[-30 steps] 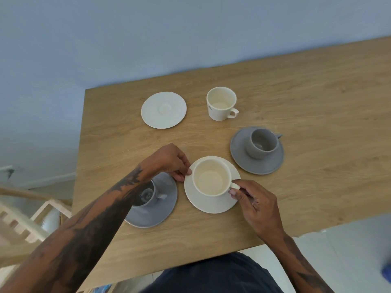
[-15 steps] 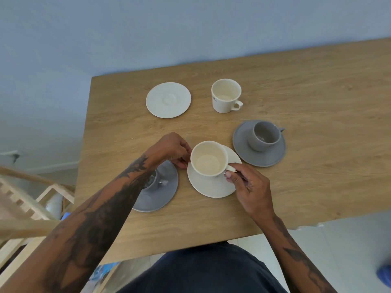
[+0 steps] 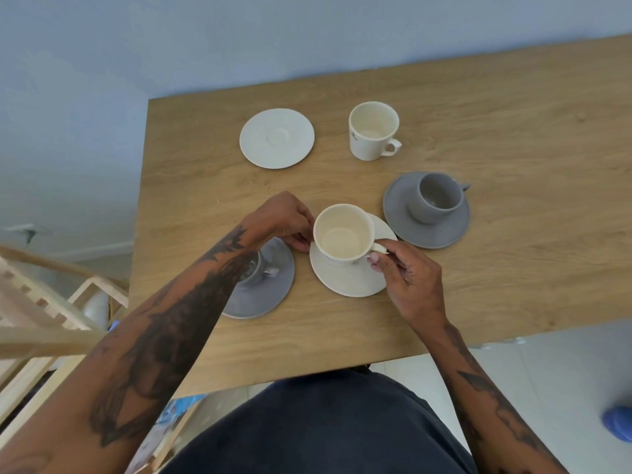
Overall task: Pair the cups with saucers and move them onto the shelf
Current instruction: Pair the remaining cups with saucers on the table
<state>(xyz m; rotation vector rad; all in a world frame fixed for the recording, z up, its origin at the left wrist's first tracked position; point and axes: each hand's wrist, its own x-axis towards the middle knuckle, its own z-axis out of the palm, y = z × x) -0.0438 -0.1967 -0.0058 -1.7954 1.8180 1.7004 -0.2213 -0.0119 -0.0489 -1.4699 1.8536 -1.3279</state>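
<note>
Wooden rack (image 3: 44, 302), far left, off the table (image 3: 513, 131). Grey cup and saucer (image 3: 263, 289), partly under left forearm. Left hand (image 3: 277, 217): fingertips pinching white saucer (image 3: 349, 278) rim. White cup (image 3: 343, 236) over that saucer, handle pinched by right hand (image 3: 407, 278). Behind: bare saucer (image 3: 277, 138), lone cup (image 3: 373, 130). Right: grey pair (image 3: 427, 210).

Prob. a home: wooden table (image 3: 513, 138) w/ cups, tiled floor (image 3: 547, 364), wooden rack (image 3: 41, 302).

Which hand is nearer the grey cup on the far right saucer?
Right. The right hand pinches the white cup's handle just near-left of that grey cup; the left hand is farther left, beyond the white cup.
</note>
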